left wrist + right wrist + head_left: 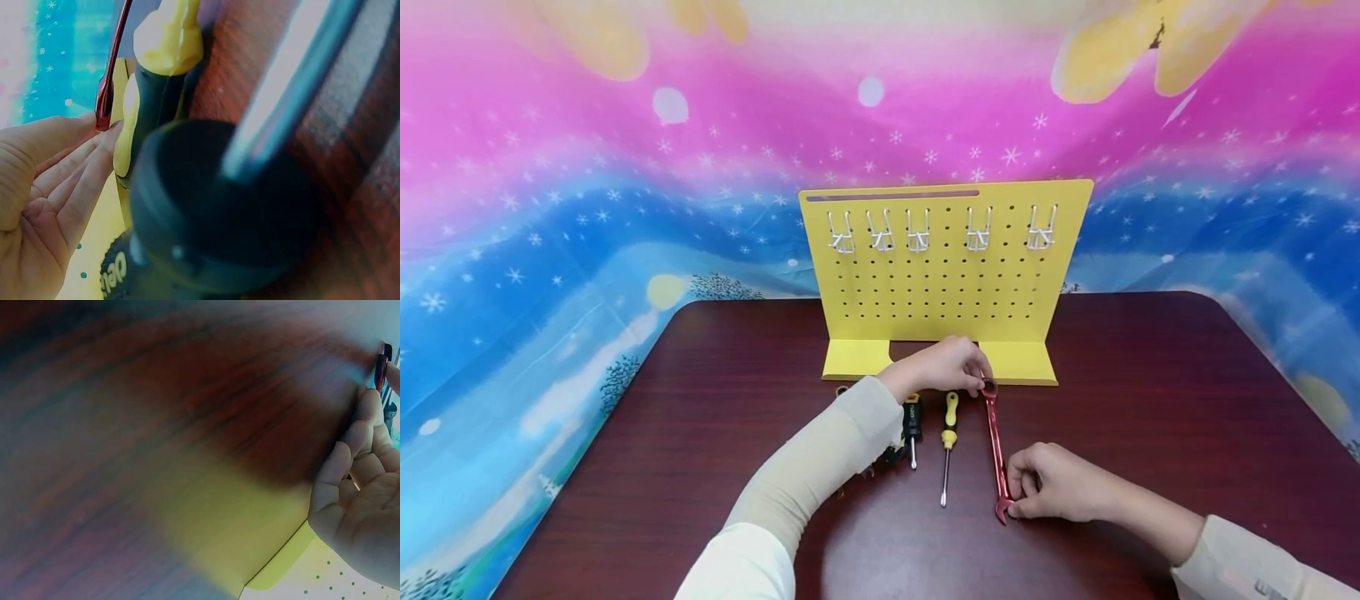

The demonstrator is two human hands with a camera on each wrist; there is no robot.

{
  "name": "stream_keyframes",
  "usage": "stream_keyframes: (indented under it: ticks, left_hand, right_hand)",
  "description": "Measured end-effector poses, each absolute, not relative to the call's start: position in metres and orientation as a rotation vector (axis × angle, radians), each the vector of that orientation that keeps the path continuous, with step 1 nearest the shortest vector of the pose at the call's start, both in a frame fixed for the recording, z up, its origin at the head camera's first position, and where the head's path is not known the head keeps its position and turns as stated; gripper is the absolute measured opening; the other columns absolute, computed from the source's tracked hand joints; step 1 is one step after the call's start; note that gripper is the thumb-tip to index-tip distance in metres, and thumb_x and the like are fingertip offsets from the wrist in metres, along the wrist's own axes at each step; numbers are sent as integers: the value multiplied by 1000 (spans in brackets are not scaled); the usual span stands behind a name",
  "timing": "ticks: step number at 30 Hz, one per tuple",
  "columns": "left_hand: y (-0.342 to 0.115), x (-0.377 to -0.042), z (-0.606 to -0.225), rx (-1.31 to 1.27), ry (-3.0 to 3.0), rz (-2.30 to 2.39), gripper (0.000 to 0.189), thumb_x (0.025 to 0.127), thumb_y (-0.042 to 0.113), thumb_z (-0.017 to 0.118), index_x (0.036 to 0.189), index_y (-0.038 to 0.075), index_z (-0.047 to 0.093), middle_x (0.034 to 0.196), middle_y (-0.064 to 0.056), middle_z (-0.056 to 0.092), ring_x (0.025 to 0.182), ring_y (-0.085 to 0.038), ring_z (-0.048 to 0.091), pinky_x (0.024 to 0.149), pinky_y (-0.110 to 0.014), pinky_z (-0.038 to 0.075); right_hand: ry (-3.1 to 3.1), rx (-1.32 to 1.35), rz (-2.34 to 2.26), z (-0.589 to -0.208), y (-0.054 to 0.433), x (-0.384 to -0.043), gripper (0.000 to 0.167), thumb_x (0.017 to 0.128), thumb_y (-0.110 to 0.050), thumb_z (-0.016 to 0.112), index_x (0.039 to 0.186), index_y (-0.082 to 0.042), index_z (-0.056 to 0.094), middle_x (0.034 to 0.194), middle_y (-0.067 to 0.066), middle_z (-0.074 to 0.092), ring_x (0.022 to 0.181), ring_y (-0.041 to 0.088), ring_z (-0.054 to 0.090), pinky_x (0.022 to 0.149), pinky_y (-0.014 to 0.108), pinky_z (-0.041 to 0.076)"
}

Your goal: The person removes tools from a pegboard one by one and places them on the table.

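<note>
A red combination wrench [996,442] lies lengthwise on the dark table, its ring end toward the pegboard. My left hand [947,364] pinches that ring end between thumb and fingertips; the left wrist view shows the wrench [107,94] at the fingertips. At the near, open-jawed end, my right hand [1056,483] pinches the wrench, with the tool's dark red tip [380,372] visible in the right wrist view. Left of the wrench lies a yellow-and-black screwdriver [951,417]. Beside it is a black-handled screwdriver [913,421], partly behind my left sleeve.
A yellow pegboard [925,304] stands behind the tools on two flat feet. Several white wire hooks [977,237] hang along its upper part. Other small dark items [893,454] are mostly hidden by the left forearm. A printed cloth [587,208] hangs behind the table.
</note>
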State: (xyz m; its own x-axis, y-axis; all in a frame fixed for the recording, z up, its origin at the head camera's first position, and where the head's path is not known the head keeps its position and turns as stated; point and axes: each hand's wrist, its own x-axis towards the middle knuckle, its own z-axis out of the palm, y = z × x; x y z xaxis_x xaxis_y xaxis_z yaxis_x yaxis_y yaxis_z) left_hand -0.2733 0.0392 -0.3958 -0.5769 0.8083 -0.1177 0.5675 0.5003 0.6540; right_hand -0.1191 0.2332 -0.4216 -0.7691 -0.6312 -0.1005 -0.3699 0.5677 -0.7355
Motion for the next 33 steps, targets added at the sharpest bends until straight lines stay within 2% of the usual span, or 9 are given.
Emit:
stream_keyframes:
  ticks: [11,18,27,33]
  left_hand:
    - [40,-267,-395,1196,2405,616,21,95,9,66,115,6,73,93,-2,78,77,-2,70,70,-11,51]
    - [39,-266,-395,1151,2378,623,25,95,7,66,119,4,71,100,-4,78,77,-1,70,71,-12,53]
    - [32,-266,-387,1231,2404,623,29,96,13,65,123,5,69,115,-3,74,104,-7,69,86,-12,52]
    - [5,-256,-369,1334,2458,598,32,100,16,59,129,4,65,125,-6,70,116,-15,66,101,-22,50]
  right_hand:
    - [2440,-824,-1008,-420,234,-118,22,74,-12,81,70,-15,60,54,-16,47,47,-7,42,44,15,36]
    - [2423,-798,-1019,-420,232,-118,21,75,-13,81,71,-15,60,55,-16,47,48,-6,43,45,16,38]
    - [2395,-813,-1058,-418,239,-123,16,79,-14,79,75,-14,63,59,-14,53,49,-6,43,45,16,38]
    - [2525,-791,-1059,-402,268,-131,7,91,-21,72,89,-16,68,75,-11,63,63,-2,54,55,21,48]
